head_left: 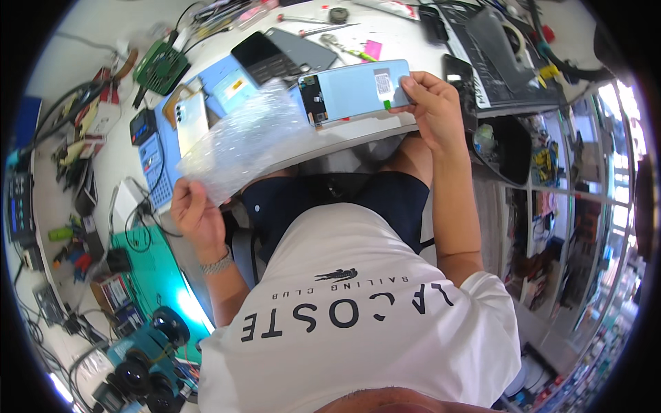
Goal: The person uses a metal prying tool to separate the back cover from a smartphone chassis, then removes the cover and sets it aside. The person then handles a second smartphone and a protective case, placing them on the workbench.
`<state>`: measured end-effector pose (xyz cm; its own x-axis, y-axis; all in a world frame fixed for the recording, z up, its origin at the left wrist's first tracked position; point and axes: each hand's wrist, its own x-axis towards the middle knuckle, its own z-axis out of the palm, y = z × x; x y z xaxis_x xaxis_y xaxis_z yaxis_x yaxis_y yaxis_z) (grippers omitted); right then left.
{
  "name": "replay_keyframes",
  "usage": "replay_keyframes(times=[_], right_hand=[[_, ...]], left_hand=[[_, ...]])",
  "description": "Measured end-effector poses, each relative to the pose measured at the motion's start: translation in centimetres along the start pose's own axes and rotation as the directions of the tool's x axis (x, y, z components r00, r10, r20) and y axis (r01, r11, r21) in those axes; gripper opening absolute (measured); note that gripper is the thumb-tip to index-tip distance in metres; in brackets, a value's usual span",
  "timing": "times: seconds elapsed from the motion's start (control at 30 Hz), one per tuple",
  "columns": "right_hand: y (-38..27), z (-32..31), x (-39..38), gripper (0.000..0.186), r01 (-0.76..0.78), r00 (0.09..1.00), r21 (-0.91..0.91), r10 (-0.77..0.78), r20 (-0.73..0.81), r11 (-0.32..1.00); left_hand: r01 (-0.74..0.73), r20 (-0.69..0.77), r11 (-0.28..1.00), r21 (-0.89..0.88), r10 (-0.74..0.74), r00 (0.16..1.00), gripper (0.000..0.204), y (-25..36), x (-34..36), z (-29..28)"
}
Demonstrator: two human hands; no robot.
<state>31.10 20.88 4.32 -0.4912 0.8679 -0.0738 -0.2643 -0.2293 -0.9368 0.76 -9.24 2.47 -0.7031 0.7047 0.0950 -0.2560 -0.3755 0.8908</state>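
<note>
My right hand (438, 109) pinches the right end of a phone screen panel (351, 95), light blue on the face towards me. The panel has a white label and a green tab near my fingers, and a dark strip with a flex cable at its left end. My left hand (200, 219), with a metal watch band on the wrist, grips the lower corner of a clear bubble wrap pouch (241, 141). The pouch slants up to the panel's left end; whether they touch I cannot tell. Beside the pouch, a silver phone (192, 124) lies on a blue mat (203, 79).
Dark phone parts (265, 58) and small tools (337, 45) lie across the white bench. A green fan-like device (162, 67) stands at the back left, a microscope (141, 361) at the lower left. Right of my hand are a black phone (460, 86) and a black bin (509, 148).
</note>
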Motion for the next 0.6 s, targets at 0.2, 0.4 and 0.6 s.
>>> replay_keyframes(times=[0.2,0.4,0.6], right_hand=[[-1.3,0.5,0.7,0.020,0.062,0.993,-0.081,-0.070,-0.099,0.995],[-1.2,0.7,1.6,0.024,0.110,0.982,-0.407,-0.163,-0.097,0.907],[-1.2,1.2,1.9,0.023,0.106,0.985,-0.518,-0.162,-0.065,0.849]], left_hand=[[-0.101,-0.136,0.994,0.036,0.105,0.985,0.014,0.7,1.6,-3.1],[-0.162,-0.352,0.984,0.074,0.178,0.919,0.017,1.4,2.1,-3.7],[-0.214,-0.483,0.971,0.105,0.238,0.843,0.021,1.3,2.1,-5.6]])
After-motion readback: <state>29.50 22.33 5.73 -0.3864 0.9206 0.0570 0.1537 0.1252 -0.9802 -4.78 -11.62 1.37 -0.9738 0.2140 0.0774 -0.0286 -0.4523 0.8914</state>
